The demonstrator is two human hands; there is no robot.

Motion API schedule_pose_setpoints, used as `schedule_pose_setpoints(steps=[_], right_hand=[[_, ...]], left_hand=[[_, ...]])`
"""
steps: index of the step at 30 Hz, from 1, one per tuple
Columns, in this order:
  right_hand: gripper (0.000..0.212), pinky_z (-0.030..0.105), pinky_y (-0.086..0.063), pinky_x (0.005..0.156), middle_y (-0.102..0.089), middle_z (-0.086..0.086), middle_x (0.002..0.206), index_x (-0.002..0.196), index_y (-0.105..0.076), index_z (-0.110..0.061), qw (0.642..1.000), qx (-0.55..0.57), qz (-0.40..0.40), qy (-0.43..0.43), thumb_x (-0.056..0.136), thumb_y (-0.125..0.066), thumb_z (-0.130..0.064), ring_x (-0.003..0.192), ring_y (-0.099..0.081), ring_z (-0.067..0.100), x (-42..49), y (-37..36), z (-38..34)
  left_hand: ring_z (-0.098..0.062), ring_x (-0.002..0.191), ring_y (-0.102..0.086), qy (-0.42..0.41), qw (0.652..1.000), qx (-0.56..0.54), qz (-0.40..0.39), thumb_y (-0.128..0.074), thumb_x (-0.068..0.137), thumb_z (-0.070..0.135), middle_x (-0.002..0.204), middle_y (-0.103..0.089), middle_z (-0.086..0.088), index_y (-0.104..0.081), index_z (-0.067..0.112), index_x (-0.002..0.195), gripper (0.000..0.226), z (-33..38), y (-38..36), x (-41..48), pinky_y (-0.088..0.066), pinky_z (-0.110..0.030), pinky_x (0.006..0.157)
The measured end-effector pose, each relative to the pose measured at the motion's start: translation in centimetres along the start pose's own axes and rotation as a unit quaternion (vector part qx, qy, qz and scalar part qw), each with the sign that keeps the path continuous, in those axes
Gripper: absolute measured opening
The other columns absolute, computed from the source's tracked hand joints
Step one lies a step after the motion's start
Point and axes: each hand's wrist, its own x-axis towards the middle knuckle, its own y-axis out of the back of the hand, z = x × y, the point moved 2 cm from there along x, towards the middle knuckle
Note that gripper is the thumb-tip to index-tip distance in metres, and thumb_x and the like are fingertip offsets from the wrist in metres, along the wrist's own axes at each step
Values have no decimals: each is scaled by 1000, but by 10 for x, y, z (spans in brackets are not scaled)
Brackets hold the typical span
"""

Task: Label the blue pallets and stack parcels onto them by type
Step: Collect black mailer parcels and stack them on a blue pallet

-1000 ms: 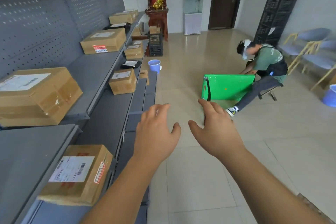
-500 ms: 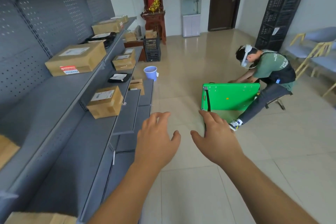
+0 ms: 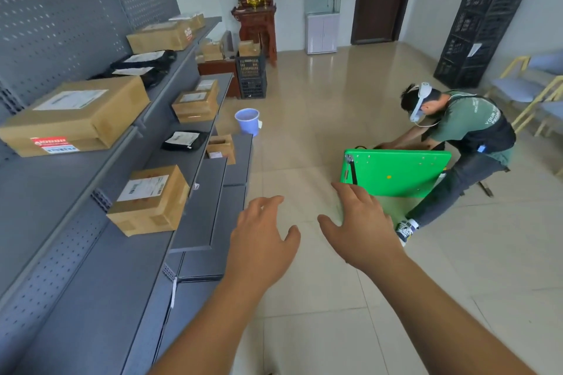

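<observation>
A tiled floor [image 3: 320, 329] fills the right and centre of the head view, with grey shelves [image 3: 100, 268] running up the left side. I see both my hands held out over the floor at lower centre, empty, fingers spread: left hand [image 3: 262, 240], right hand [image 3: 362, 231], a gap between them. No blue pallets are in view. The parcels sit on the shelves; the nearest box [image 3: 149, 199] lies left and slightly above my left hand in the frame, its long axis running up and to the right. I judge the left hand the nearer 1 for it. At right, another person [image 3: 466, 143] bends over a green board [image 3: 396, 172].
</observation>
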Motion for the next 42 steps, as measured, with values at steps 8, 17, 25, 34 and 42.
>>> schedule_pose_setpoints(steps=[8, 17, 25, 34, 42], right_hand=[[68, 47, -39, 108, -43, -6, 152, 151, -35, -33, 999, 1, 19, -32, 89, -57, -52, 137, -41, 24, 129, -23, -39], [69, 49, -36, 110, -39, -5, 156, 152, -33, -32, 999, 5, 8, -46, 90, -57, -51, 141, -37, 25, 248, -44, -41], [69, 49, -38, 109, -41, -5, 153, 152, -33, -32, 1000, 16, -1, -14, 90, -58, -50, 138, -40, 26, 380, -45, -10], [67, 47, -41, 106, -41, -5, 154, 152, -35, -31, 998, 29, -39, 34, 91, -58, -45, 136, -42, 26, 514, -52, 10], [67, 43, -41, 105, -43, -4, 153, 152, -36, -28, 994, 34, -77, 72, 91, -59, -44, 134, -43, 26, 608, -107, -21]], left_hand=[[-17, 132, -39, -36, 999, 12, -4, -58, 94, 42, 147, -42, 10, -43, 31, 147, 57, -35, 10, 141, -40, -39, 104], [-21, 134, -39, -47, 998, 18, -23, -57, 94, 43, 149, -42, 9, -42, 30, 148, 57, -44, -10, 270, -38, -39, 106], [-17, 136, -36, -29, 999, 33, 5, -57, 94, 44, 148, -42, 10, -42, 32, 148, 57, -20, -48, 396, -37, -37, 105], [-19, 133, -43, 21, 998, 43, 28, -59, 92, 40, 146, -45, 9, -46, 31, 145, 55, -7, -74, 508, -42, -41, 103], [-19, 134, -40, 64, 996, 42, 42, -61, 93, 39, 149, -43, 7, -44, 29, 147, 58, -61, -80, 590, -38, -37, 104]])
